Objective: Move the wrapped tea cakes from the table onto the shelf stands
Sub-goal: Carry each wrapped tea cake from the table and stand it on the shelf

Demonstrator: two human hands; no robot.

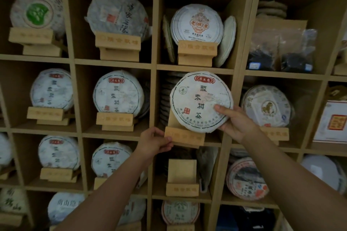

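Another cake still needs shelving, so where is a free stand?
The empty stand in the cubby below the held tea cake is bare. Neighbouring cubbies are crowded; left hand and right hand occupy the middle one.

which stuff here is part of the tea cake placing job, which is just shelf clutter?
In play:
wrapped tea cake, held by right hand
wooden stand, gripped by left hand
empty stand in the cubby below

Lying about:
plastic bags
red-and-white box

2 bare forearms, no sleeves, hands ungloved
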